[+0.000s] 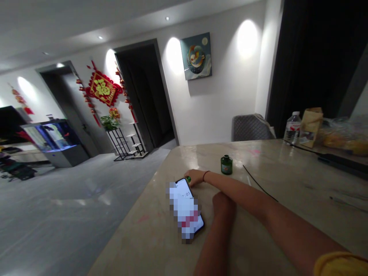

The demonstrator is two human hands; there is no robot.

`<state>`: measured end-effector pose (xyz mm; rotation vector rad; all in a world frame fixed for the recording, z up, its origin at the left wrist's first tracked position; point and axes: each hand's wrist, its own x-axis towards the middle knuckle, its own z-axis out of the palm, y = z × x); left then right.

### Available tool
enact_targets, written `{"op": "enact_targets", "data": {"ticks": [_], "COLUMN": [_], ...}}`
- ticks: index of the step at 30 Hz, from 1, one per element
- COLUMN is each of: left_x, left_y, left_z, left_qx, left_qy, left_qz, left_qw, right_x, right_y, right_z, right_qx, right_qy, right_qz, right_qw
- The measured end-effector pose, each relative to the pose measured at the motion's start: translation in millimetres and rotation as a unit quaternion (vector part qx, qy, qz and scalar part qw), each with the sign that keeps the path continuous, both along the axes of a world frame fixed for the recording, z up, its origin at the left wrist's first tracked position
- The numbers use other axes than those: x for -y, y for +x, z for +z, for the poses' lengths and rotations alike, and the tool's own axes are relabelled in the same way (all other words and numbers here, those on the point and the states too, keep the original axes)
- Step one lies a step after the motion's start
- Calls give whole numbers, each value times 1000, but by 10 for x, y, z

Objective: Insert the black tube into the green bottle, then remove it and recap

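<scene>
My right hand (196, 177), with a dark band on the wrist, reaches across the beige stone table (258, 237) and is closed round a small green object (188, 178), perhaps a cap. It rests by the top end of a phone (186, 209) lying flat with its screen lit. A small green bottle (226, 165) stands upright a little to the right of that hand. My left hand (222, 201) rests on the table beside the phone, just under my right forearm. It shows only as a rounded back, with the fingers hidden.
A thin black cable (258, 184) runs across the table. At the far right stand a water bottle (292, 128), a brown paper bag (311, 126) and a plastic bag (343, 136). A grey chair (250, 128) sits behind the table. The table's left edge drops to open floor.
</scene>
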<state>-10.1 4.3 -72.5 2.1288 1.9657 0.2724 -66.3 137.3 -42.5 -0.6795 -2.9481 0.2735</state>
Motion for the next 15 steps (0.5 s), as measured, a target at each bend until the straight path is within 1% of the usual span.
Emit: {"op": "enact_targets", "data": {"ticks": [3,7,11,15], "left_x": [9,22,11,0], "left_y": [-4,-3,0,-9], "left_z": [6,27,30,16], "left_qx": [-4,-10,-16,-18], "left_qy": [34,52,64,67], "left_qz": [-8,1,1,3], "left_qw": [999,999,998,998], "right_x": [-43,-88,-122,-107], "right_y": [285,581,771,910], "right_z": [22,50,17,-25], "right_qx": [-10,12,25,22], "right_qy": [-11,-12,-6,4], "right_qz": [-47,-77,-99,-108], "right_qw": [999,997,995,994]}}
